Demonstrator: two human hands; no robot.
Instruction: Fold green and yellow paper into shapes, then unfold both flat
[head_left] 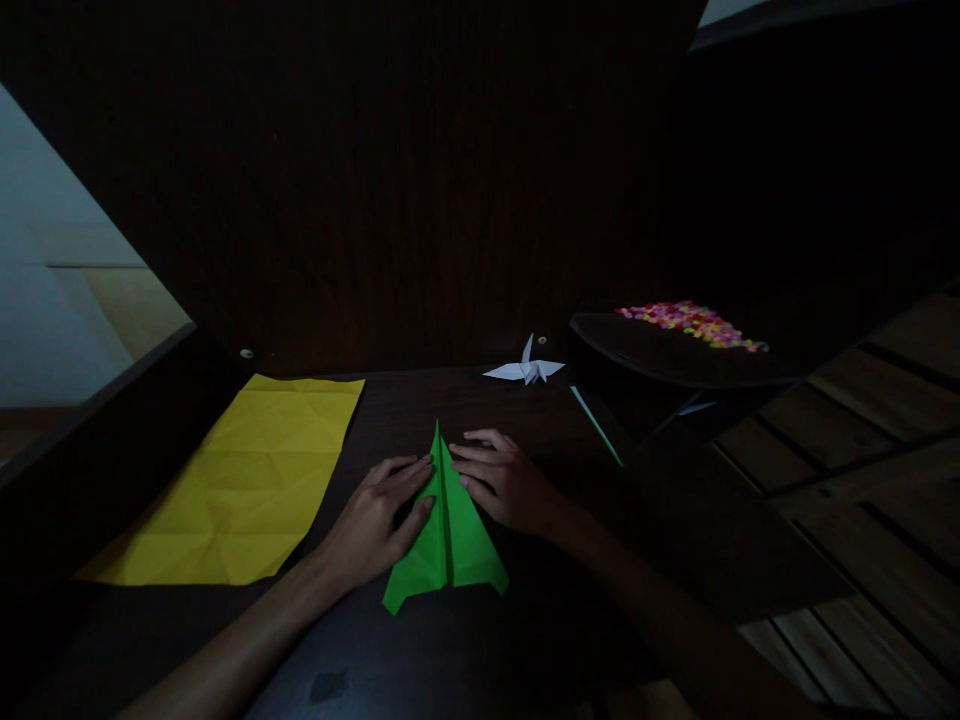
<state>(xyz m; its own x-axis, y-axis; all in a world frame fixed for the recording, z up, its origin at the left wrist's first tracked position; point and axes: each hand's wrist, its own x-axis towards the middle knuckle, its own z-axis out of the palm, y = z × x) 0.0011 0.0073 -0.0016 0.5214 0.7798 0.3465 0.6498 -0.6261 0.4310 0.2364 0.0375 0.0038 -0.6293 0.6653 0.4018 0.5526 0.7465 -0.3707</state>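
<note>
Green paper plane (pixel 448 535) is lain flat on dark surface (pixel 487 640), pressed by left hand (pixel 375 520) and right hand (pixel 504 482), fingers extended together. Creased yellow sheet (pixel 240 480) is seen left; white crane (pixel 525 369) far.

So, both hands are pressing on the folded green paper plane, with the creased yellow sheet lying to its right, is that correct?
Not quite: the creased yellow sheet lies to the left of the folded green paper plane, as the head view shows. The left hand and right hand do press on it.
</note>
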